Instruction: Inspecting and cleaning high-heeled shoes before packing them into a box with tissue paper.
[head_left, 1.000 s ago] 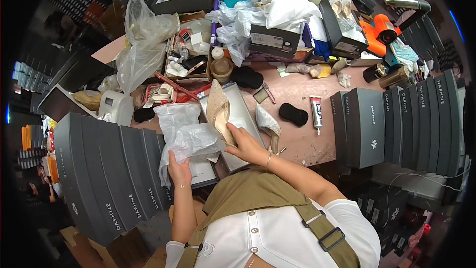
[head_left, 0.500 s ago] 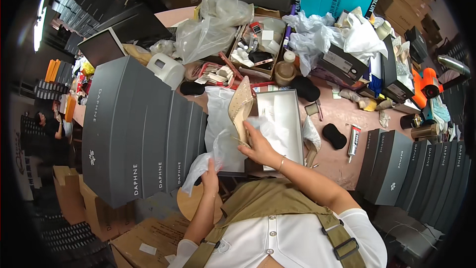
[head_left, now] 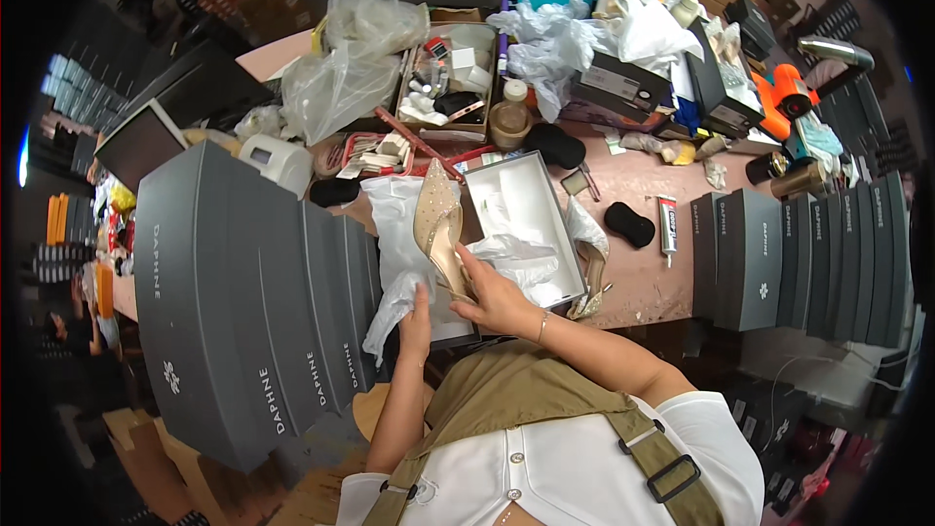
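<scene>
My right hand (head_left: 499,300) grips a beige pointed-toe high-heeled shoe (head_left: 438,217) dotted with small shiny studs. Its toe points away from me, and the fingers close round its rear part. In my left hand (head_left: 416,331) is crumpled white tissue paper (head_left: 392,307), pinched just left of the shoe. A sheet of white paper (head_left: 390,209) lies on the table behind it. To the right of the shoe sits an open shoebox part (head_left: 560,224), white inside with grey edges, with crumpled tissue in it. A second shoe (head_left: 590,245) rests against its right side.
Dark grey shoeboxes (head_left: 234,302) stand in a row at left, more boxes (head_left: 755,258) at right. Farther back are a carton of small items (head_left: 443,73), a jar (head_left: 509,122) and plastic bags (head_left: 355,68). A glue tube (head_left: 667,226) and black pad (head_left: 629,224) lie right.
The shoe in my right hand has turned, showing more of its studded upper. My view has swung, so the table things appear shifted left. Both hands keep their hold.
</scene>
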Tool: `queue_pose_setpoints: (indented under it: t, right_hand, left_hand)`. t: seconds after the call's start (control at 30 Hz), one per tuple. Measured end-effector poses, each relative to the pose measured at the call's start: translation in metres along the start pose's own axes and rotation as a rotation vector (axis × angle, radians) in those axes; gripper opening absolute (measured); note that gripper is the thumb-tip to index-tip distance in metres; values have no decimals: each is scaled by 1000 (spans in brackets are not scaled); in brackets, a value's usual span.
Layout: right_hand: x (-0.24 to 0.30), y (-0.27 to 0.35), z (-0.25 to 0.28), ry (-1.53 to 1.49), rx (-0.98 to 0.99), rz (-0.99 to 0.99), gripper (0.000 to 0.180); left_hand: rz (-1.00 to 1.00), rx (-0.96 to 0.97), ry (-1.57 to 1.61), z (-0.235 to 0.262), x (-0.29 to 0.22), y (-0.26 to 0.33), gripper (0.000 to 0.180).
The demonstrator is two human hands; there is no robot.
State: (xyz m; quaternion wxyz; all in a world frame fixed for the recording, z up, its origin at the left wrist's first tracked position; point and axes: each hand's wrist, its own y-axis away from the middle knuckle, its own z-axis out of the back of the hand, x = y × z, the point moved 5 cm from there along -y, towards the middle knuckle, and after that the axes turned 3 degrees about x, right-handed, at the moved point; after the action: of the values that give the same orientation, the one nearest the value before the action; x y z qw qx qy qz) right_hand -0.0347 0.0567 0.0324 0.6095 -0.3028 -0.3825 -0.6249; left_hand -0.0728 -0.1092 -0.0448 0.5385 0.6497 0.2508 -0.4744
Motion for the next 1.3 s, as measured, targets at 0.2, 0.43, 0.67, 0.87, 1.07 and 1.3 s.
queue_pose_setpoints:
  t: [0.2, 0.43, 0.67, 0.87, 1.07, 1.3]
  right_hand:
    - [14, 22, 30, -55, 65, 53, 74]
    - [-110, 18, 107, 171, -334, -184, 37]
    - [-154, -11, 18, 443, 130, -280, 41]
    - [-127, 19, 95, 94, -319, 48, 16]
    - [-59, 71, 233, -84, -553, -39, 7]
    - [-49, 73, 184, 40, -416, 151, 11]
  left_hand:
    - [-13, 97, 182, -30, -15, -9, 39]
    - [-73, -106, 234, -5, -29, 6, 29]
    - [-123, -41, 359, -32, -69, 14, 31]
    - [-213, 0, 119, -69, -76, -3, 33]
    - [-239, -21, 69, -143, -32, -89, 35]
    - [72, 106, 3, -164, 0, -93, 52]
